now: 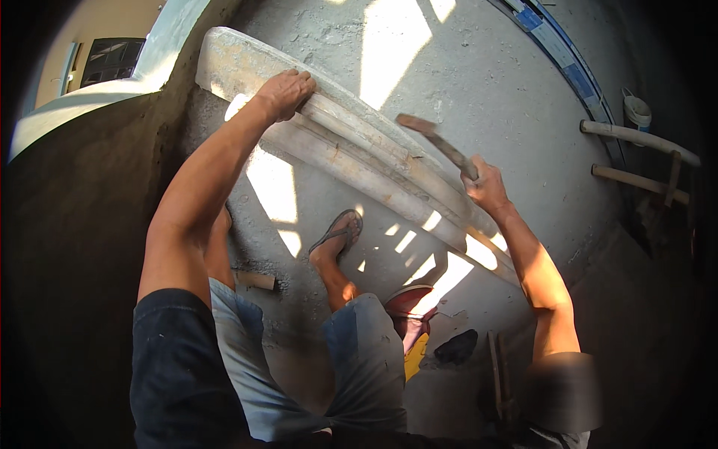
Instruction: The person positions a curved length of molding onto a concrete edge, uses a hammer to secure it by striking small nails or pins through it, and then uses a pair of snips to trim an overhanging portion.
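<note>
My right hand [486, 187] is closed around the handle of a hammer [446, 149], whose brownish head points up and left above a long, pale ridged moulding [351, 176]. The hammer is slightly smeared by motion and appears apart from the moulding. Near the moulding's upper left end, my left hand [286, 94] grips its top edge with the fingers curled over. Dusty and stained, the moulding runs slantwise from upper left to lower right. A wide flat board end [232, 56] shows at its far left. My right forearm covers part of its lower right end.
My sandalled foot [340, 233] stands on the dusty concrete floor [479, 90]. A short tube-like piece [255, 280] lies by my other leg. Nearby are a red container [407, 301] and a dark lump [456, 346]. Wooden poles [636, 138] and a white bucket [636, 111] stand at right.
</note>
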The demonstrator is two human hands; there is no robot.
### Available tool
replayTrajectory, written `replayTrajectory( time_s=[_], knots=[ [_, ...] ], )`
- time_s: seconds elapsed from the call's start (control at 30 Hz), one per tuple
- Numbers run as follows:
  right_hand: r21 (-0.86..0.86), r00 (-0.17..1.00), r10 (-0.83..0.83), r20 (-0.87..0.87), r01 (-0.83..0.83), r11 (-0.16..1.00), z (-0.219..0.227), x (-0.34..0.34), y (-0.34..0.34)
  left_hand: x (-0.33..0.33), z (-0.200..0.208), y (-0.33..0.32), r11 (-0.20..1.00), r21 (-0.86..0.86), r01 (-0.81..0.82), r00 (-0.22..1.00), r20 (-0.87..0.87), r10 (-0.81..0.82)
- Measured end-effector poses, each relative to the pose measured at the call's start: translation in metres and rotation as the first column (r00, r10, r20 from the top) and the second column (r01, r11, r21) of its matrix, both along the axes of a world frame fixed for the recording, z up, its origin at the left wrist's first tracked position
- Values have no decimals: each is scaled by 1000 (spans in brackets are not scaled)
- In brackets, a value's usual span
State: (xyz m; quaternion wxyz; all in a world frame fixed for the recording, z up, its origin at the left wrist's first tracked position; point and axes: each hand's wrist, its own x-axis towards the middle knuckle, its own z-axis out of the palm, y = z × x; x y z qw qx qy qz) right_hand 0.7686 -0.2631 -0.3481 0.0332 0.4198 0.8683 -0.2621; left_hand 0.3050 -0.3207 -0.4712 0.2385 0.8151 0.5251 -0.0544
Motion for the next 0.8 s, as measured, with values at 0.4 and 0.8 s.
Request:
replayTrajectory(
  time_s=[0.4, 0.8],
  knots=[
    [25, 989, 7, 149, -10, 1000, 0, 17, -14, 5, 20, 4, 998, -67, -12, 1000, -14, 11],
    [100, 804, 78, 589, -168, 981, -9, 45, -13, 15, 18, 0, 1000, 3, 19, 996, 84, -20]
  ],
)
